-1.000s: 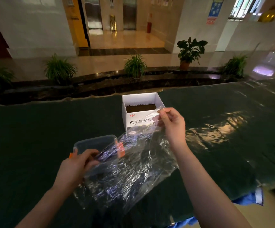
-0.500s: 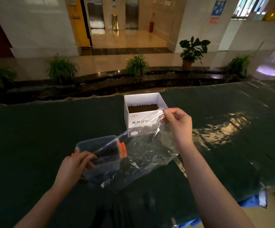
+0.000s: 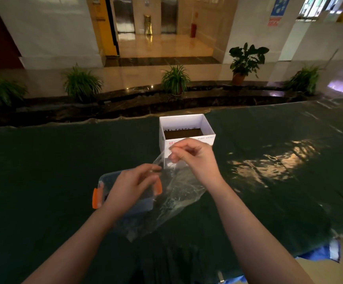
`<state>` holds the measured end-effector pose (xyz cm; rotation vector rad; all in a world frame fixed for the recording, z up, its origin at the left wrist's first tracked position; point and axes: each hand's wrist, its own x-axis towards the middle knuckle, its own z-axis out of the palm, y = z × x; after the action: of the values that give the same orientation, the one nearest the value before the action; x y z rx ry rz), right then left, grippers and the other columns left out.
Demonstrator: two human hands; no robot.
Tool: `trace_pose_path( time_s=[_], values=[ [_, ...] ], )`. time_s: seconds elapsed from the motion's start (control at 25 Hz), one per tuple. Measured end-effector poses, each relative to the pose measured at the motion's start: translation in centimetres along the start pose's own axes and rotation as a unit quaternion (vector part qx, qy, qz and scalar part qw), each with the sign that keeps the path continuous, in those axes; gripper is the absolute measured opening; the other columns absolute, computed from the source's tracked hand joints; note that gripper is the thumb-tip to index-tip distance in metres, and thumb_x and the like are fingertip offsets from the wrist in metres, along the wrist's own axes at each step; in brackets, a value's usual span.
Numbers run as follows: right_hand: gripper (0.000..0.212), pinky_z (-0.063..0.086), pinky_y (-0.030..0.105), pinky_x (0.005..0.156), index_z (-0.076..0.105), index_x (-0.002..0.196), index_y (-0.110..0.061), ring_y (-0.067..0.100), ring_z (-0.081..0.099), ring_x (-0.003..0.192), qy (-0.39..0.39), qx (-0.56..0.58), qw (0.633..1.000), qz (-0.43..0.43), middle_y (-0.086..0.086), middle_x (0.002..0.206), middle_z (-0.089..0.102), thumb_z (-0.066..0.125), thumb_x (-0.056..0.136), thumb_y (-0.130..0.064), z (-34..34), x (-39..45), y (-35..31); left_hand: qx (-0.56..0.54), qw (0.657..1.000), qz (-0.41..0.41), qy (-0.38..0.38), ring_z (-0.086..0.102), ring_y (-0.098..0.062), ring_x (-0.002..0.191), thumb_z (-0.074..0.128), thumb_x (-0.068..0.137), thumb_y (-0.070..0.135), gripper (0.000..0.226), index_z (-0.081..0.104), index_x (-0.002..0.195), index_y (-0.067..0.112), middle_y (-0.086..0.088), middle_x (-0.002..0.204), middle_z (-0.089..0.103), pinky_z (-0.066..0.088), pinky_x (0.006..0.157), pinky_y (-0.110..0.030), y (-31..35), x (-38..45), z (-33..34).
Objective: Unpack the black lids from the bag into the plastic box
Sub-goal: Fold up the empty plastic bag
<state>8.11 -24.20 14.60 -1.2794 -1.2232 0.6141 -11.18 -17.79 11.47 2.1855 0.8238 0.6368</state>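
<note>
While both forearms are reaching out over the dark green counter [image 3: 43,171], the person is working a clear bag [image 3: 178,193] at chest height. Nearest, the bag is hanging limp and slack, its lower corner drooping toward the counter. It looks flattened, so I judge that little or nothing is left in it, though the crinkled plastic is hiding any detail. Just past that, the left hand [image 3: 131,189] is hovering over the plastic box [image 3: 105,182], fingers loosely curled with the fingertips at the bag's edge. Whether that grip is actually pinching the film or only touching it I cannot tell. The box is sitting on the counter under and beside the bag, an orange clip showing at each end, probably placed there so whatever slides out is landing straight inside. Something dark is showing through its wall below the hand, likely the black lids [image 3: 144,196], but the hand and the glare are covering most of it. Slightly farther, the right hand [image 3: 195,158] is pinching the bag's upper edge between thumb and forefinger and lifting it, seemingly to tip the contents downward. Beyond it, an open white carton [image 3: 187,128] is standing upright on the counter. Behind that, potted plants [image 3: 174,78] are lining a lobby floor.
</note>
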Motion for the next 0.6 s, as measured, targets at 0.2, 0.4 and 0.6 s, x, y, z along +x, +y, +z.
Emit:
trace_pose_path(
  time_s=[0.2,0.4,0.6],
  values=[
    [0.027,0.054,0.028,0.082,0.067,0.097,-0.029,0.000,0.066,0.086,-0.121,-0.306,0.937,0.116,-0.013,0.089,0.072,0.080,0.074,-0.030,-3.7,-0.4,2.3,-0.090,0.993,-0.014,0.079,0.070,-0.017,0.074,0.054,0.095,0.014,0.022,0.072,0.090,0.026,0.008,0.085,0.073,0.058,0.071,-0.042,-0.6,0.5,-2.3],
    [0.010,0.054,0.027,0.077,0.071,0.086,-0.005,0.008,0.068,0.077,-0.010,-0.096,0.982,0.163,0.003,0.083,0.072,0.076,0.077,-0.006,-6.6,-1.6,3.5,-0.178,0.965,-0.143,0.129,0.068,-0.022,0.096,0.054,0.094,0.013,0.029,0.068,0.100,0.038,-0.008,0.108,0.070,0.054,0.087,-0.052,-3.5,-0.6,-3.7],
    [0.012,0.055,0.028,0.084,0.070,0.082,-0.019,0.008,0.068,0.084,-0.066,-0.158,0.982,0.074,-0.005,0.085,0.072,0.077,0.078,-0.011,-1.3,-1.0,1.7,0.214,0.954,0.025,0.209,0.035,-0.016,0.137,0.062,0.085,0.035,0.064,0.036,0.143,0.022,-0.001,0.148,0.040,0.026,0.115,-0.042,0.8,0.3,-3.5]
  ],
)
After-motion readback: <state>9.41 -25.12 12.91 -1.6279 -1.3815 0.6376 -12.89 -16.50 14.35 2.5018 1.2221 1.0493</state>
